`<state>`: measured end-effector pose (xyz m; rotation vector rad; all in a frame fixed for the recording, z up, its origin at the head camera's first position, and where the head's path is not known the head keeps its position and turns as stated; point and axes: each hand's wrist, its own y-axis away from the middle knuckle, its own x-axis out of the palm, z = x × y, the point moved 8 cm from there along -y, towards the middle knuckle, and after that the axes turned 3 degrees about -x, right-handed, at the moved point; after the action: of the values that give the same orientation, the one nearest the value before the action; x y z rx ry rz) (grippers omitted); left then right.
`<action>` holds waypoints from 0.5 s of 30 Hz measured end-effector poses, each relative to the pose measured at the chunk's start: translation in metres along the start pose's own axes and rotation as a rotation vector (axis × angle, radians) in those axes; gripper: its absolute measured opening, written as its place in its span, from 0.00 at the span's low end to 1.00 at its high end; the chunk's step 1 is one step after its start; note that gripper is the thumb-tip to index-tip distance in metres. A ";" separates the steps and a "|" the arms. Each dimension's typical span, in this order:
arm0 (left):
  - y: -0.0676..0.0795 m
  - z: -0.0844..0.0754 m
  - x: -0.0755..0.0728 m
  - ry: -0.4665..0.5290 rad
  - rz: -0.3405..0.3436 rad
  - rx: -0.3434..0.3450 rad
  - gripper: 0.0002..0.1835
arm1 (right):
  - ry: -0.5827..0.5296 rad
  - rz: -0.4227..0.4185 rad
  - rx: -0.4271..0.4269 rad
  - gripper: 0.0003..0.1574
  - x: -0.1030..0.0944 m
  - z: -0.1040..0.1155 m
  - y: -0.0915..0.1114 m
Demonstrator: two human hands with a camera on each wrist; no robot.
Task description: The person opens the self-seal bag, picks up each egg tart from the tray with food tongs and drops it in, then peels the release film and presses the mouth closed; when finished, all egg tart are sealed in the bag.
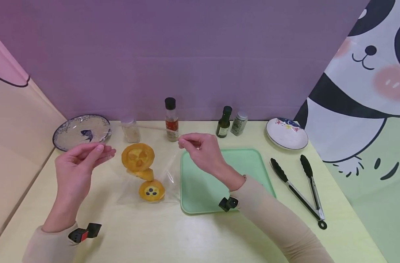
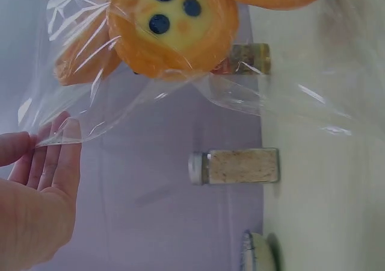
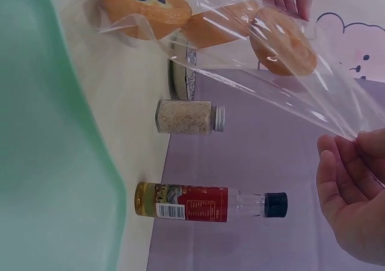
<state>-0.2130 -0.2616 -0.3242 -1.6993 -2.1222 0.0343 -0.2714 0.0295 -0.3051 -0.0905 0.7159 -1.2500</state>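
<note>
A clear plastic bag [image 1: 170, 171] hangs between my two hands, its top edge stretched across. Thumb and fingers of my left hand [image 1: 80, 164] pinch one upper corner; my right hand [image 1: 201, 149] pinches the other. Inside the bag are several baked pieces: a round golden pastry [image 1: 138, 157] at the top, a wedge-like piece [image 1: 145, 174] below it, and a tart with dark blueberry-like dots [image 1: 152, 191] at the bottom. In the right wrist view the film [image 3: 289, 96] slants down from the pinching fingertips.
Right of the bag lies a green tray [image 1: 246, 164], partly under my right forearm. Behind stand a spice jar [image 1: 131, 132], a red-labelled bottle [image 1: 172, 122], a dark bottle [image 1: 223, 124] and a herb jar [image 1: 239, 124]. Plates [image 1: 63, 133] and tongs [image 1: 305, 201] flank them.
</note>
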 end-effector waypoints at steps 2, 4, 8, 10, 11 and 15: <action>0.001 -0.003 0.002 -0.010 0.001 0.018 0.14 | -0.013 -0.003 0.000 0.09 0.000 0.002 0.000; 0.001 -0.006 0.003 -0.017 0.006 0.034 0.13 | -0.025 -0.007 0.001 0.09 -0.001 0.003 -0.001; 0.001 -0.009 0.002 -0.020 -0.012 0.042 0.13 | -0.052 -0.009 0.015 0.08 0.000 0.003 -0.001; 0.004 -0.010 0.001 -0.018 -0.025 0.048 0.13 | -0.065 -0.004 0.015 0.08 0.002 0.003 0.000; 0.005 -0.011 0.002 -0.017 -0.025 0.054 0.13 | -0.070 -0.003 0.013 0.09 0.002 0.004 0.000; 0.009 -0.017 0.005 -0.036 -0.020 0.087 0.14 | -0.093 -0.005 -0.007 0.09 0.003 0.007 0.001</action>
<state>-0.1998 -0.2588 -0.3095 -1.6394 -2.1311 0.1499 -0.2666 0.0252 -0.3017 -0.1554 0.6394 -1.2402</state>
